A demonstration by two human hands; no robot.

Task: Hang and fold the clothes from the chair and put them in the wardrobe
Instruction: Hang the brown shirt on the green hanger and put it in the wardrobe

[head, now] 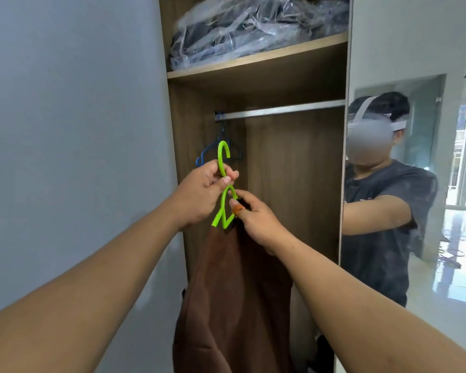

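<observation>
Both forearms reach forward: left hand (202, 189) pinches the lime-green plastic hanger (224, 184) by its neck, right hand (253, 216) grips the brown garment's (234, 292) collar, steadying it for the silver metal rail (280, 111).

No writing, label, brand or number can be read anywhere here. The T-shirt (388, 208) in the mirror (414, 63) bears a small chest mark, too blurred to make out.
</observation>
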